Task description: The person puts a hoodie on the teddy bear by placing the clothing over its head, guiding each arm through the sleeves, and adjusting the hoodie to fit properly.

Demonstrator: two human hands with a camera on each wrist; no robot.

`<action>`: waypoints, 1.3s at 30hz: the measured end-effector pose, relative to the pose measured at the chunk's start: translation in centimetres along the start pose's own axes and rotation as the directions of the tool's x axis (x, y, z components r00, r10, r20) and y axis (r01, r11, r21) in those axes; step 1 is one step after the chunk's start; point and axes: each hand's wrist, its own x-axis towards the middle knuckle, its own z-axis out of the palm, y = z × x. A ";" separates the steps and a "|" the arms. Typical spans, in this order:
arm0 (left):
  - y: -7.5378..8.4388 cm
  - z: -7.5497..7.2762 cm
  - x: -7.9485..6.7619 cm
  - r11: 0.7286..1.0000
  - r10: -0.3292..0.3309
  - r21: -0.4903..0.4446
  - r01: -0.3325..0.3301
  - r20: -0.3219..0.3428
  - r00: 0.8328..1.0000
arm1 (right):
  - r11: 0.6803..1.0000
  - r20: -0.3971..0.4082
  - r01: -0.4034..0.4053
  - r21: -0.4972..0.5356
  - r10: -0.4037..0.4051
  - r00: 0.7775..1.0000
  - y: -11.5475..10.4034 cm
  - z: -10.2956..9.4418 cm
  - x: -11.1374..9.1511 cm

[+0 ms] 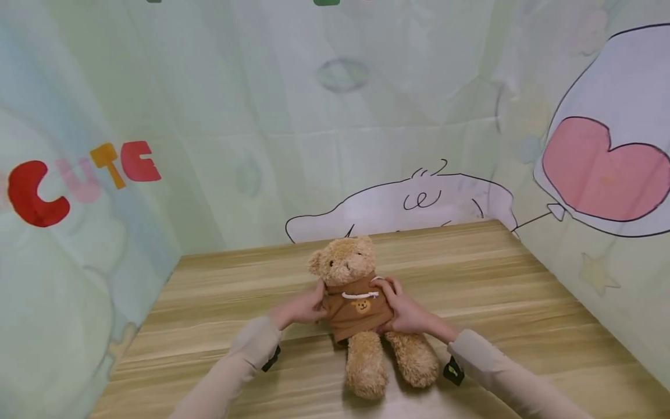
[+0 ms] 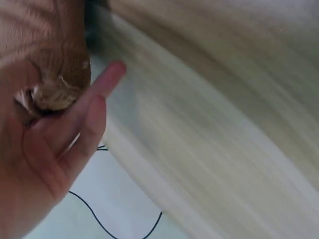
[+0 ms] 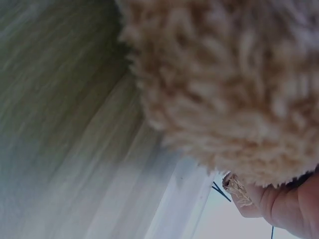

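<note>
A light-brown teddy bear (image 1: 342,265) in a brown hoodie (image 1: 348,323) with a white drawstring lies face up on the wooden table in the head view. My left hand (image 1: 306,305) grips its side at the arm. In the left wrist view a furry paw (image 2: 57,94) pokes out of the sleeve between thumb and fingers. On the other side, my right hand (image 1: 407,314) holds the bear's arm and hoodie edge, fingers bent over the top. Close to the right wrist camera, a blurred furry leg (image 3: 229,94) hides most of that hand.
The wood-grain table (image 1: 225,291) extends around the bear. Behind it hangs a pale green printed curtain (image 1: 220,192) with a cartoon animal outline. Another printed sheet (image 1: 597,244) bounds the right side, and one with coloured letters (image 1: 39,195) bounds the left.
</note>
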 end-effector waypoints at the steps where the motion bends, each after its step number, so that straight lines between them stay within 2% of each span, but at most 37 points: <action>1: 0.1 0.2 -0.1 0.997 0.032 0.077 -0.029 -0.045 0.998 | 1.000 -0.008 -0.009 0.009 0.009 1.000 0.0 0.0 -0.1; 2: 0.1 0.4 -0.1 0.988 0.057 0.147 -0.044 -0.085 0.995 | 1.000 -0.016 -0.016 0.014 0.016 1.000 0.0 0.1 -0.1; 3: 0.2 0.6 -0.1 0.983 0.067 0.175 -0.045 -0.122 0.990 | 1.000 -0.023 -0.023 0.016 0.024 0.999 0.0 0.1 -0.2; 5: 0.3 1.0 -0.1 0.984 0.067 0.174 -0.036 -0.175 0.982 | 0.999 -0.032 -0.028 0.016 0.029 0.999 0.1 0.1 -0.3; 7: 0.4 1.4 0.0 0.999 0.005 0.053 0.004 -0.174 0.985 | 1.000 -0.034 -0.030 0.005 0.030 0.999 0.1 0.1 -0.3; 9: 0.5 1.8 0.0 0.990 -0.087 -0.122 0.070 -0.140 0.986 | 1.000 -0.036 -0.020 -0.005 0.020 0.999 0.2 0.2 -0.4; 11: 0.5 2.2 0.1 0.951 -0.161 -0.282 0.126 -0.102 0.982 | 1.000 -0.040 -0.007 -0.011 0.006 0.999 0.1 0.3 -0.4; 13: 0.5 2.5 0.2 0.897 -0.210 -0.409 0.166 -0.066 0.975 | 1.000 -0.035 0.002 -0.014 -0.003 0.999 0.1 0.3 -0.4; 15: 0.6 2.8 0.3 0.856 -0.232 -0.484 0.181 -0.048 0.972 | 1.000 -0.032 0.007 -0.015 -0.008 0.999 0.1 0.4 -0.3; 17: 0.7 2.9 0.4 0.838 -0.230 -0.520 0.167 -0.058 0.972 | 1.000 -0.031 0.009 -0.017 -0.009 0.999 0.1 0.4 -0.3; 18: 0.8 2.9 0.5 0.842 -0.223 -0.516 0.157 -0.068 0.972 | 1.000 -0.030 0.008 -0.015 -0.008 1.000 0.0 0.5 -0.3; 21: 1.1 2.8 0.6 0.897 -0.189 -0.424 0.126 -0.109 0.976 | 1.000 -0.033 0.009 -0.014 -0.009 0.999 -0.1 0.4 -0.3; 23: 1.2 2.6 0.5 0.934 -0.159 -0.340 0.108 -0.127 0.979 | 1.000 -0.029 0.009 -0.020 -0.010 1.000 -0.1 0.3 -0.3; 25: 1.3 2.4 0.5 0.960 -0.120 -0.268 0.075 -0.156 0.980 | 1.000 -0.023 0.016 -0.026 -0.016 1.000 0.0 0.2 -0.4; 28: 1.5 1.9 0.4 0.993 -0.059 -0.111 0.036 -0.208 0.976 | 0.999 -0.008 0.022 -0.026 -0.022 1.000 0.2 0.1 -0.4; 30: 1.7 1.4 0.4 0.999 -0.018 0.029 0.026 -0.226 0.974 | 0.999 0.003 0.031 -0.022 -0.031 1.000 0.3 0.0 -0.4; 32: 1.8 1.1 0.4 0.982 0.003 0.184 0.036 -0.207 0.978 | 0.999 0.011 0.036 -0.016 -0.036 0.999 0.4 -0.1 -0.4; 34: 1.8 0.9 0.3 0.963 0.014 0.269 0.035 -0.178 0.984 | 0.999 0.017 0.038 -0.012 -0.038 0.999 0.4 -0.2 -0.3; 36: 1.7 0.7 0.2 0.971 -0.006 0.236 0.039 -0.137 0.991 | 0.999 0.016 0.033 -0.007 -0.033 0.999 0.4 -0.2 -0.2; 38: 1.4 0.6 0.1 0.997 -0.043 0.064 0.048 -0.079 0.996 | 1.000 0.006 0.030 -0.004 -0.030 1.000 0.5 -0.2 -0.2; 39: 1.3 0.6 0.1 0.996 -0.072 -0.052 0.069 -0.048 0.996 | 1.000 0.001 0.023 -0.004 -0.023 1.000 0.5 -0.2 -0.1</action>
